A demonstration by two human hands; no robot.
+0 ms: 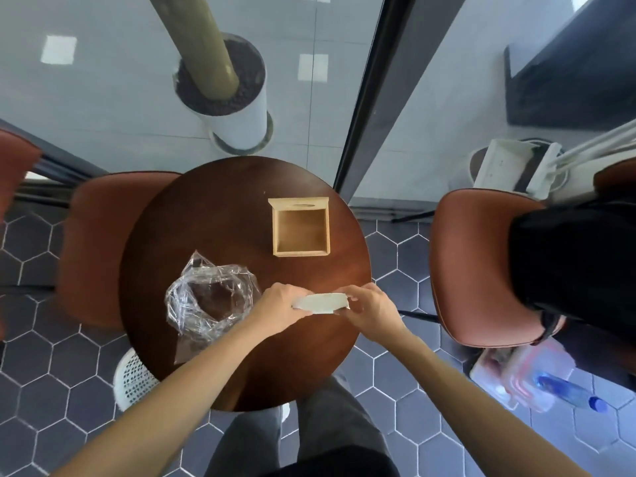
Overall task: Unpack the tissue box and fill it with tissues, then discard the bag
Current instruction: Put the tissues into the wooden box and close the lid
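Observation:
An open, empty wooden tissue box (pixel 300 231) stands on the round brown table (pixel 206 208), its lid (pixel 298 202) with an oval slot propped at its far side. A crumpled clear plastic bag (pixel 206 299) lies on the table's left part. I hold a white stack of tissues (pixel 321 303) flat above the table's near middle. My left hand (pixel 277 306) grips its left end and my right hand (pixel 370 309) grips its right end. The stack is well short of the box.
Brown padded chairs stand left (pixel 93 242) and right (pixel 475 266) of the table; a black bag (pixel 571 266) lies on the right one. A white perforated bin (pixel 132 380) sits under the table's near-left edge. A potted trunk (pixel 223 84) stands beyond the glass.

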